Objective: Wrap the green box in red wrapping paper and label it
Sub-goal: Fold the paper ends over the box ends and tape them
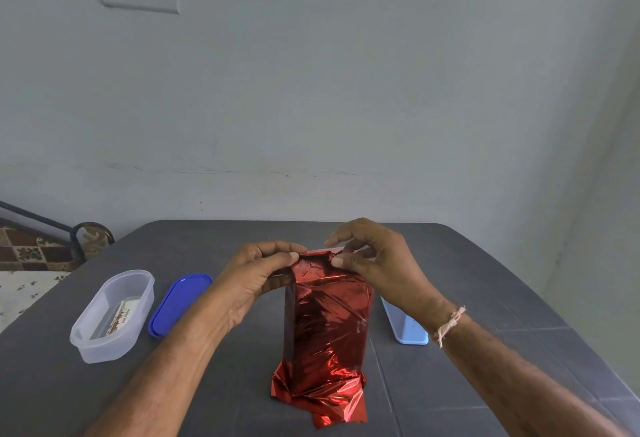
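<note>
The grey bench [485,281] carries red wrapping paper [329,326] standing upright at its centre as a tall crinkled sleeve that hides the box. The left hand [256,277] pinches the paper's top edge at 11 o'clock and the right hand [377,260] pinches it at 1 o'clock. A clear tub [110,343] and a blue lid [180,301] lie at 9 o'clock, and a pale blue object [405,327] at 3 o'clock.

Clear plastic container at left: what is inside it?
A printed card lies on the bottom of the clear plastic container. Its print is too blurred to read; anything beneath is hidden.
</note>
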`<state>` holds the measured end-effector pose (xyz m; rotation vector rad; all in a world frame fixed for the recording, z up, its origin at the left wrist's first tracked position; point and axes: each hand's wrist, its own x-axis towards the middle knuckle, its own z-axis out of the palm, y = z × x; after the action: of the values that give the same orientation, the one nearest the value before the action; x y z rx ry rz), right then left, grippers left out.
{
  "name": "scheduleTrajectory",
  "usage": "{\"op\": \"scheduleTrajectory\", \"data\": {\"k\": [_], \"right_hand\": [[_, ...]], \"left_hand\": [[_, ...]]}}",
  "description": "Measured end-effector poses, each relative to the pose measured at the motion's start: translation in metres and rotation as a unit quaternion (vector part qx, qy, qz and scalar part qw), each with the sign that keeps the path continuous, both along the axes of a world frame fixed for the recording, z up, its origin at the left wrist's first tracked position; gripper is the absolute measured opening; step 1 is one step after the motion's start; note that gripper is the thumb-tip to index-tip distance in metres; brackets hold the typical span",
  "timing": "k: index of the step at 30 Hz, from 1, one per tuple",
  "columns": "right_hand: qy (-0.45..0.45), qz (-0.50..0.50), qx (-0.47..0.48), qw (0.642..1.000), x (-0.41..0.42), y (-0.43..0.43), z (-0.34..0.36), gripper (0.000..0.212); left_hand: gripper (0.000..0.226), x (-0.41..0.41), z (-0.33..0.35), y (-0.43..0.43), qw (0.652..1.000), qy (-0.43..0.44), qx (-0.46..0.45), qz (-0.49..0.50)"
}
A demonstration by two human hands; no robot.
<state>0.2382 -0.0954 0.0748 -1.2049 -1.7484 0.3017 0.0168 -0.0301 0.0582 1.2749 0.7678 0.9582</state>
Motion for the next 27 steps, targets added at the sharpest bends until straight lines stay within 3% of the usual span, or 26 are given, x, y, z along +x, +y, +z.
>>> {"op": "scheduleTrajectory", "data": {"k": [4,9,15,19,22,27], "right_hand": [[0.005,-0.005,0.029,1.000,-0.002,0.001,-0.002,0.013],[0.078,-0.001,0.017,0.997,-0.006,0.000,-0.005,0.013],[0.018,0.010,0.006,1.000,0.002,-0.003,-0.003,0.028],[0.015,-0.002,0.005,1.000,0.001,-0.002,-0.003,0.024],[0.014,-0.034,0.011,0.999,-0.003,0.002,-0.003,0.017],[0.101,-0.062,-0.031,0.992,-0.010,0.007,0.001,0.014]], "left_hand": [[0.015,0.000,0.000,-0.002,1.000,-0.002,-0.006,0.003],[0.015,0.000,0.001,-0.002,1.000,-0.002,-0.004,0.007],[0.015,0.002,0.000,-0.003,1.000,-0.002,-0.005,0.011],[0.016,0.003,0.002,-0.003,1.000,0.015,-0.002,0.017],[0.017,0.003,0.004,-0.005,0.999,0.033,0.024,0.023],[0.018,0.011,0.013,-0.007,0.992,0.054,0.114,0.029]]}}
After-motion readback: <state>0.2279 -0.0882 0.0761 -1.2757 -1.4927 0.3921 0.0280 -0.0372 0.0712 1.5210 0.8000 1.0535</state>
